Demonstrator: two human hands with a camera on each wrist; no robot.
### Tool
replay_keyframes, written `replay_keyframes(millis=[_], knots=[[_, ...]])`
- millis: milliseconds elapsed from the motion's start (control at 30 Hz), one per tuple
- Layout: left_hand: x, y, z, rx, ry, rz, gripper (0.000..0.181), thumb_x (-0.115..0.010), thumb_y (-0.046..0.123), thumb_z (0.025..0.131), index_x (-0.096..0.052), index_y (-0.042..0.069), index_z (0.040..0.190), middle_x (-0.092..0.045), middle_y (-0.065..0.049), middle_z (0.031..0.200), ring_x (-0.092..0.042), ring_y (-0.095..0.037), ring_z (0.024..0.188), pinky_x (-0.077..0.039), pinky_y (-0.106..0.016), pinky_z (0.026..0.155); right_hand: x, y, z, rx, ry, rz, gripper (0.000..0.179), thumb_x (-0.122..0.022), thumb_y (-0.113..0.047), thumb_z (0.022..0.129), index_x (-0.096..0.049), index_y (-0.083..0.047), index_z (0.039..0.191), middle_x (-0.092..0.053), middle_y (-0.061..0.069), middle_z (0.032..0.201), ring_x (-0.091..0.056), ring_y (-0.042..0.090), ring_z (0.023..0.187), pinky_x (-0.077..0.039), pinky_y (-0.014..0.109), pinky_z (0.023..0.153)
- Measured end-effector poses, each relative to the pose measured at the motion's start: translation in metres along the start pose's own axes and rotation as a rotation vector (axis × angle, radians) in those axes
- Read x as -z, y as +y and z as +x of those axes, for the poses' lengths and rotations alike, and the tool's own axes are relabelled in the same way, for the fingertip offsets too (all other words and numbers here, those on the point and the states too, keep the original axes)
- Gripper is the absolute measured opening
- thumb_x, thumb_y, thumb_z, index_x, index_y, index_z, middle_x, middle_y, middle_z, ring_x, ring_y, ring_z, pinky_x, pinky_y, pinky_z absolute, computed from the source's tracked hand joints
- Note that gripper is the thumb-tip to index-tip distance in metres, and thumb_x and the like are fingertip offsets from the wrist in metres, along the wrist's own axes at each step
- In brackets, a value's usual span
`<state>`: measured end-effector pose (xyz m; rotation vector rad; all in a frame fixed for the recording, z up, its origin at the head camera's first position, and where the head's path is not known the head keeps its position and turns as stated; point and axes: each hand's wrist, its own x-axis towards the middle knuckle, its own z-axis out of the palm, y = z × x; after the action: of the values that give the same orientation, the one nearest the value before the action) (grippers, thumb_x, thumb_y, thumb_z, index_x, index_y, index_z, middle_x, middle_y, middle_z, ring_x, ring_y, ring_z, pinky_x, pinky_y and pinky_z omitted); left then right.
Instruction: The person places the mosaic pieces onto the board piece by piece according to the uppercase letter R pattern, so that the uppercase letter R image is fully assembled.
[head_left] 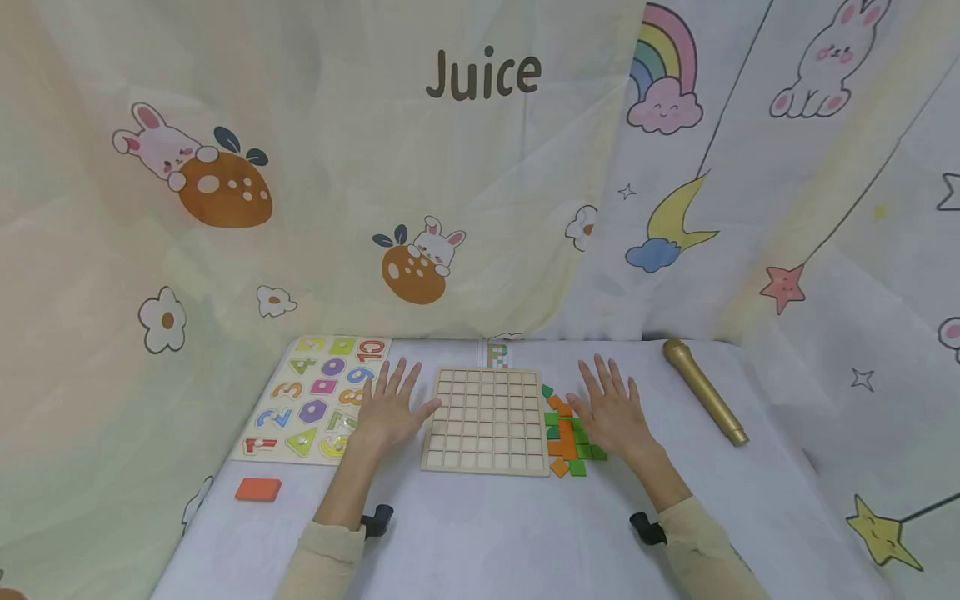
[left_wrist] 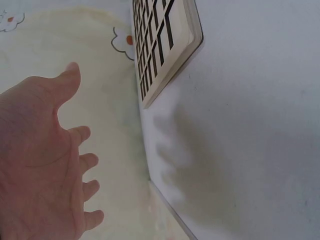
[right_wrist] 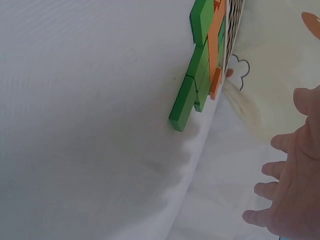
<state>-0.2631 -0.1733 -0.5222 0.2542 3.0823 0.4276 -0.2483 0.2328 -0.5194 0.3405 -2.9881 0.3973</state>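
Observation:
Between the two hands lies a square wooden grid board (head_left: pixel 487 421), its compartments bare. My left hand (head_left: pixel 390 414) is held with fingers spread, beside the board's left edge and over the right part of a number puzzle board (head_left: pixel 281 421). In the left wrist view the left palm (left_wrist: pixel 40 165) holds nothing and is apart from the grid board (left_wrist: pixel 180 50). My right hand (head_left: pixel 615 414), fingers also spread, is nearest to a cluster of green and orange tiles (head_left: pixel 567 433) along the grid board's right side. The right wrist view shows that hand (right_wrist: pixel 295 185) apart from the green tiles (right_wrist: pixel 183 104).
An orange-red block (head_left: pixel 258 489) lies at the front left of the white table (head_left: pixel 495 542). At the right rests a gold microphone (head_left: pixel 705 392). A small pattern card (head_left: pixel 497 353) lies behind the grid board. Printed curtains (head_left: pixel 337 167) stand around the table.

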Motion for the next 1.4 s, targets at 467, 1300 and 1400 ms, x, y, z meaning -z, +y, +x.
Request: replay_keyframes(millis=[467, 1300, 1400], knots=[[0.014, 0.004, -0.002, 0.005, 0.035, 0.006, 0.09, -0.048, 0.069, 0.1, -0.021, 0.016, 0.168, -0.011, -0.016, 0.175, -0.002, -0.044, 0.16, -0.001, -0.069, 0.126, 0.004, -0.009, 0.006, 0.004, 0.018, 0.012, 0.075, -0.03, -0.056, 0.111, -0.018, -0.009, 0.167, -0.005, 0.023, 0.173, -0.001, 0.046, 0.159, -0.006, 0.076, 0.122], [0.006, 0.021, -0.006, -0.043, -0.038, -0.003, 0.096, -0.058, 0.069, 0.095, -0.022, 0.017, 0.168, -0.011, -0.014, 0.175, -0.002, -0.043, 0.16, -0.009, -0.068, 0.127, -0.006, -0.02, 0.01, 0.015, -0.006, 0.071, 0.07, -0.05, -0.043, 0.109, -0.032, -0.002, 0.162, -0.02, 0.027, 0.17, -0.015, 0.051, 0.156, -0.017, 0.078, 0.12], [0.006, 0.023, -0.006, -0.078, -0.075, 0.001, 0.098, -0.064, 0.066, 0.093, -0.024, 0.016, 0.167, -0.012, -0.016, 0.174, -0.006, -0.044, 0.159, -0.013, -0.067, 0.127, -0.007, -0.019, 0.01, 0.038, -0.008, 0.079, 0.068, -0.053, -0.041, 0.108, -0.035, 0.0, 0.16, -0.027, 0.026, 0.168, -0.019, 0.052, 0.154, -0.02, 0.079, 0.118]])
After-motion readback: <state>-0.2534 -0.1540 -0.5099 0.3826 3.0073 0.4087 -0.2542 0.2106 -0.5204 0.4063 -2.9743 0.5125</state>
